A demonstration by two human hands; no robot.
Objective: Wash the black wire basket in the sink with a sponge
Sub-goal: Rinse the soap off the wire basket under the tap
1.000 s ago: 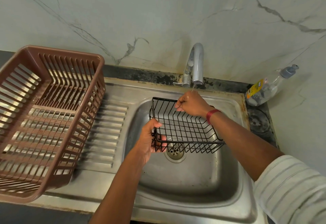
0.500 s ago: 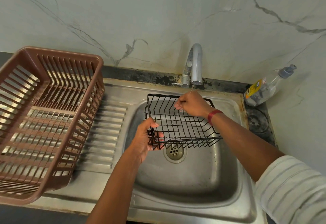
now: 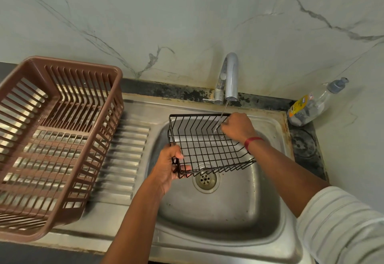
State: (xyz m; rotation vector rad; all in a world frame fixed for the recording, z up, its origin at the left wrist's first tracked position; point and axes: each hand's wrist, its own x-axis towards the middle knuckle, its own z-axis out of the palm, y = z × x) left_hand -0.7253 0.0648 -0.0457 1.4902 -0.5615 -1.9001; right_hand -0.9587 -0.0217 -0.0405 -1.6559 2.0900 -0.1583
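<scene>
Head view: left hand (image 3: 166,167) and right hand (image 3: 236,127) each clench the black wire basket (image 3: 204,149).

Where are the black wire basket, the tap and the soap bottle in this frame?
black wire basket (image 3: 207,149): head view, on its wire-grid floor.
tap (image 3: 231,76): head view, on the curved spout.
soap bottle (image 3: 312,106): head view, on its clear body beside the yellow label.

Steel drainboard (image 3: 133,139) bears a brown rack (image 3: 72,62) (slatted, plastic).
</scene>
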